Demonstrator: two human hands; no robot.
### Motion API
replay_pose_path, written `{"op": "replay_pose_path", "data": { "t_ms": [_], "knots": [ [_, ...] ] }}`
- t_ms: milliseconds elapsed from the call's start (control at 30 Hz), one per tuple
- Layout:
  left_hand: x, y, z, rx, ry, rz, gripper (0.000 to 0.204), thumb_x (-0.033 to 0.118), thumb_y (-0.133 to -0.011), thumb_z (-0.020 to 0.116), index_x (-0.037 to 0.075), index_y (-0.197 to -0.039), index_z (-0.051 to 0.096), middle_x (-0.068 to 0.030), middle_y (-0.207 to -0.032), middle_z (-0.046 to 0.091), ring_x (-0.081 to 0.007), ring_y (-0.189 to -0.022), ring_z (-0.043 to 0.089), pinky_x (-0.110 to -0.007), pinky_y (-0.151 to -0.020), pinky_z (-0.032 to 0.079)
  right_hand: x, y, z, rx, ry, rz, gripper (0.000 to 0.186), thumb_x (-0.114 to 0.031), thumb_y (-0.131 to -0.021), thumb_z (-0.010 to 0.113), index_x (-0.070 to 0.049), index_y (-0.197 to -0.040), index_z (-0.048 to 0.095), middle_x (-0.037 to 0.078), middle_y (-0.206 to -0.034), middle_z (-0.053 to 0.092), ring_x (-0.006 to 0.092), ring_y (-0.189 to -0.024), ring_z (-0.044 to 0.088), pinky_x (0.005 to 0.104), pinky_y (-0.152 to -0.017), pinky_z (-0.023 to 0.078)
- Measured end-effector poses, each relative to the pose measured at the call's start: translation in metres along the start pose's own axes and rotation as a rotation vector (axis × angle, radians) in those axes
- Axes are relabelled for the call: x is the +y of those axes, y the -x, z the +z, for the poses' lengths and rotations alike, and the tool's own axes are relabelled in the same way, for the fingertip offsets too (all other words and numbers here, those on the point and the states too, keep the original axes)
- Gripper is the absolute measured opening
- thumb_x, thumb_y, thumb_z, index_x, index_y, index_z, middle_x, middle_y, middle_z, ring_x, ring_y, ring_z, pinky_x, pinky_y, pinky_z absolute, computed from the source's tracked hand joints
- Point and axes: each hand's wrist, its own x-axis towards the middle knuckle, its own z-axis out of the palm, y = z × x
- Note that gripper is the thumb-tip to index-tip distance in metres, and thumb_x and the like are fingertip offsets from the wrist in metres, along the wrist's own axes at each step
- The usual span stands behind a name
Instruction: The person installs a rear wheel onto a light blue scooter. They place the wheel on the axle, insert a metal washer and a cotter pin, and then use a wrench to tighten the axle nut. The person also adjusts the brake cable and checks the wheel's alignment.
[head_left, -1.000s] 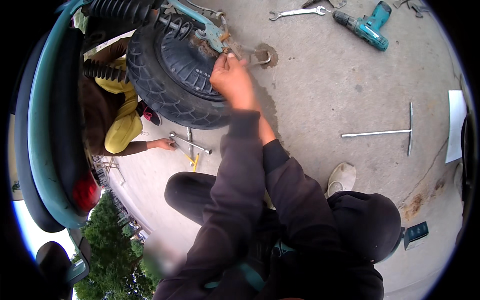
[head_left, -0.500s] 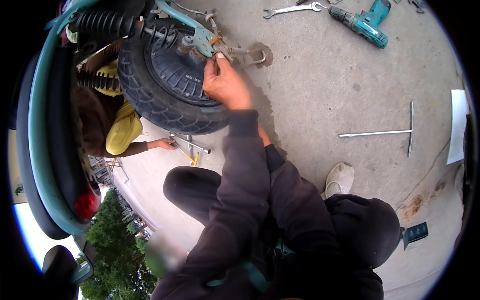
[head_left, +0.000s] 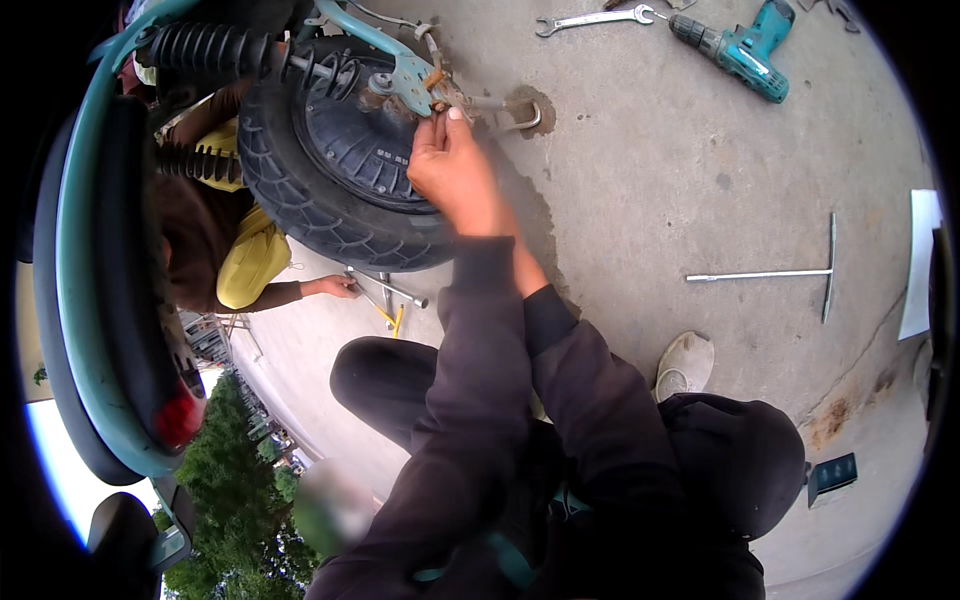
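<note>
My left hand [head_left: 452, 180] reaches to the axle end of a scooter's rear wheel [head_left: 345, 225], beside the teal frame bracket [head_left: 410, 85]. Its thumb and fingers are pinched together below a rusty bolt [head_left: 434, 80]; whatever small part lies between the fingertips is too covered to name. My right hand [head_left: 528, 270] comes in under the left wrist, where only a strip of its wrist side shows and its fingers are hidden. A dark ribbed hub [head_left: 365, 150] fills the wheel's centre. Just right of the axle a bent metal rod [head_left: 520, 118] touches the concrete.
Across the wheel crouches a co-worker in yellow trousers [head_left: 250, 260], a hand [head_left: 330, 287] by a socket wrench [head_left: 405, 294]. On the concrete lie a combination wrench [head_left: 595, 20], a teal drill [head_left: 740, 50] and a T-handle wrench [head_left: 760, 275]. A coil shock absorber [head_left: 215, 48] spans the upper left.
The view has shifted slightly. My left hand stays at the axle end with its fingers a little lower, and more of my right wrist shows beneath it.
</note>
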Motion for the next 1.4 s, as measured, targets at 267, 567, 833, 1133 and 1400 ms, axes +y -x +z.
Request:
{"op": "replay_pose_path", "data": {
  "t_ms": [267,567,833,1133,1400],
  "knots": [
    [0.052,0.091,-0.047,-0.366,-0.355,0.12,0.039,0.006,-0.094,0.067,-0.006,-0.13,0.062,-0.021,-0.131,0.065,-0.0262,-0.121,0.063,-0.034,-0.105,0.046,-0.008,-0.006,0.0,0.009,0.012,-0.034,0.059,-0.029,-0.102,0.058,0.004,-0.147,0.041,0.019,-0.148,0.045,0.0282,-0.131,0.048,0.0387,-0.106,0.041],
    [0.122,0.099,-0.152,-0.488,-0.612,0.288,0.031,0.0,-0.089,0.069,-0.002,-0.12,0.068,-0.0156,-0.119,0.07,-0.0228,-0.1,0.071,-0.032,-0.09,0.053,-0.046,-0.077,0.032,0.436,-0.17,0.016,0.068,-0.037,-0.101,0.058,0.006,-0.149,0.039,0.022,-0.153,0.042,0.0328,-0.137,0.045,0.0407,-0.111,0.038],
    [0.095,0.008,-0.23,-0.662,-0.864,0.155,0.027,0.026,-0.092,0.07,0.003,-0.106,0.075,-0.0134,-0.091,0.075,-0.0244,-0.079,0.072,-0.034,-0.07,0.055,-0.144,-0.148,0.055,0.366,0.702,-0.555,0.055,-0.048,-0.097,0.057,-0.005,-0.13,0.064,0.021,-0.131,0.065,0.0394,-0.123,0.06,0.0465,-0.103,0.047],
    [-0.023,-0.122,-0.292,-0.971,-0.917,0.553,0.03,0.026,-0.091,0.061,0.001,-0.103,0.072,-0.0172,-0.093,0.074,-0.033,-0.086,0.072,-0.043,-0.077,0.056,-0.13,-0.165,0.082,0.583,0.877,-0.549,0.04,-0.046,-0.095,0.062,-0.013,-0.113,0.077,0.014,-0.109,0.075,0.0315,-0.108,0.07,0.0423,-0.093,0.052],
    [-0.026,-0.099,-0.297,-1.074,-0.882,-0.249,0.039,0.027,-0.094,0.06,0.003,-0.124,0.067,-0.0083,-0.111,0.07,-0.0198,-0.089,0.072,-0.035,-0.069,0.059,-0.167,-0.175,0.058,0.44,0.912,-0.384,0.038,-0.039,-0.103,0.056,-0.012,-0.127,0.067,0.007,-0.092,0.068,0.0216,-0.08,0.061,0.045,-0.072,0.049]
  ]
}}
